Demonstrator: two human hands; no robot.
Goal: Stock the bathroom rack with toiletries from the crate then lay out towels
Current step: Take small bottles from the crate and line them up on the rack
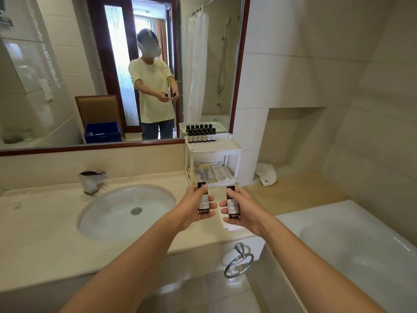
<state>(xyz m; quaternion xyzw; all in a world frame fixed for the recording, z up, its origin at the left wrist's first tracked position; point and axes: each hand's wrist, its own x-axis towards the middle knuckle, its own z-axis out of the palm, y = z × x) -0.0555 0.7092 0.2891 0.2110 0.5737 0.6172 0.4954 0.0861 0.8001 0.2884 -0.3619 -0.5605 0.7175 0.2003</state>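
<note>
— Over the surface point(45, 233), at three o'clock from the sink point(126, 213), what do the hands hold?
— One small dark bottle each, upright. The left hand point(191, 205) has its fingers curled round the left bottle point(203, 201). The right hand point(244, 207) grips the right bottle point(232, 205) the same way.
— Where is the rack?
— The white rack point(235, 147) stands at twelve o'clock from the hands, against the mirror point(67, 64). A row of bottles point(200, 136) stands at the back of its top tray, and packets point(214, 172) lie on its lower shelf.
— And the crate?
— The blue crate point(102, 132) shows only as a reflection, at ten o'clock from the hands. The bathtub point(349, 245) lies at four o'clock.
</note>
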